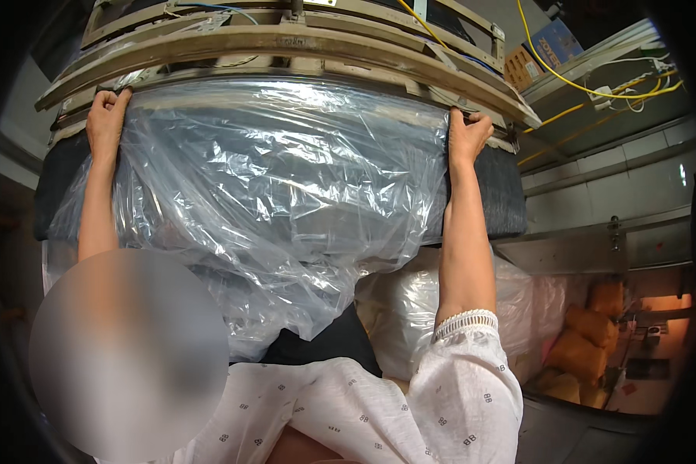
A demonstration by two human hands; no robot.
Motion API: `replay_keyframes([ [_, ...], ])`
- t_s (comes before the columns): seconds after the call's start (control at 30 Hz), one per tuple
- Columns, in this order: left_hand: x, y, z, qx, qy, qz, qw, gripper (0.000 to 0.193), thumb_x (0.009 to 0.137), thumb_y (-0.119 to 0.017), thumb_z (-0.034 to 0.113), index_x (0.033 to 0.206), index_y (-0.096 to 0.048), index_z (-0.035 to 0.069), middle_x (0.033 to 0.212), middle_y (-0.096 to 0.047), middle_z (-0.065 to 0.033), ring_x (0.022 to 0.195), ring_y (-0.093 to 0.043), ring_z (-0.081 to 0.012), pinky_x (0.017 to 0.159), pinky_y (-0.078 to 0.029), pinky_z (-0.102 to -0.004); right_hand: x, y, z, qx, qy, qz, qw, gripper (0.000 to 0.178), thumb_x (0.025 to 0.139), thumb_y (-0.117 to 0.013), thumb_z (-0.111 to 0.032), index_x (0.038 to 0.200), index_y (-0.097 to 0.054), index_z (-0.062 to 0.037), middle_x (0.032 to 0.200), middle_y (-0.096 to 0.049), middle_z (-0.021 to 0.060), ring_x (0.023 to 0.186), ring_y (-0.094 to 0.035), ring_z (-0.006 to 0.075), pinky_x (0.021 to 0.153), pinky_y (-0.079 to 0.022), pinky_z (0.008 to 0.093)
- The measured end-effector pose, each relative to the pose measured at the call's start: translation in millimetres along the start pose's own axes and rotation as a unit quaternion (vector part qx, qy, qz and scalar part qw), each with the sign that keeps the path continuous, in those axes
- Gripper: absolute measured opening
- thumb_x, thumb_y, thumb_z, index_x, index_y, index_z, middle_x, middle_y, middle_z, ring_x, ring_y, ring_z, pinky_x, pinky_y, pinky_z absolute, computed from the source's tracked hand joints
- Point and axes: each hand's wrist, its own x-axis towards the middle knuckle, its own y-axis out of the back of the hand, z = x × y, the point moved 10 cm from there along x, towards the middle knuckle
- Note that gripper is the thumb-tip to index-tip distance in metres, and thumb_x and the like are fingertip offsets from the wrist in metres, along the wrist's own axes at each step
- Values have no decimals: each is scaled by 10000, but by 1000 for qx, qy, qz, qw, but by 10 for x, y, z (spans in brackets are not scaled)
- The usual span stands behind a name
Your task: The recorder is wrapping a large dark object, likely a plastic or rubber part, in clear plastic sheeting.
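A wide sheet of clear plastic film [286, 178] hangs, wrinkled and shiny, over a dark piece of furniture [503, 193] with an exposed wooden frame [301, 44]. At the film's upper left corner, my left hand [107, 124] is closed, pinching its edge against the frame. My right hand [469, 139] pinches the upper right corner, thumb and fingers pressed together near a wooden rail. Between my hands the top edge is stretched along the frame. Lower down, the film falls in loose folds toward my lap. The fingertips' exact hold is partly hidden.
Behind the frame, at the right, stand a blue box [555, 42] and a brown carton [523, 71]. A yellow hose [564, 73] loops past a white power strip [602, 96]. Plastic-wrapped pieces [410, 301] lie low on the right, with orange-brown cushions [584, 340] beyond.
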Motion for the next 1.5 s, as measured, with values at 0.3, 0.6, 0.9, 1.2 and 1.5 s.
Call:
replay_keyframes([
  [0.3,-62,145,-138,-45,17,3,999,380,835,-587,418,860,-565,40,748,-511,-15,672,-430,-117,653,-380,-249,36,26,79,62,-42,10,997,423,872,-443,-385,911,-444,36,1018,-418,196,959,-436,344,882,-329,411],
  [0.6,-287,262,236,-74,-81,12,994,293,866,-560,333,915,-620,51,746,-612,-77,724,-552,-128,702,-430,-258,125,149,177,80,2,17,997,466,915,-399,-413,920,-446,51,964,-454,205,939,-443,321,872,-335,415],
  [0.9,-1749,1441,231,79,-187,76,976,239,828,-603,193,1031,-573,71,998,-581,-53,941,-538,-179,829,-395,-306,-1379,720,-396,200,10,-294,935,424,915,-488,-233,1248,-357,-6,1263,-425,113,1032,-487,184,906,-378,307],
  [1.2,-4053,255,-4544,-430,567,100,695,516,898,-446,467,1236,-496,81,1131,-556,-100,1026,-526,-242,914,-397,-367,-3097,913,-759,141,194,-487,840,856,692,-705,-227,1348,-200,-13,1340,-275,173,1224,-315,286,1021,-244,382],
  [1.5,-4535,-946,-3274,-397,574,17,716,541,910,-386,457,1291,-444,77,1293,-465,-134,1170,-447,-291,945,-372,-392,-4058,259,-1386,-35,388,-590,708,875,596,-764,-196,1303,-315,57,1316,-316,284,1200,-330,440,1032,-250,481],
])
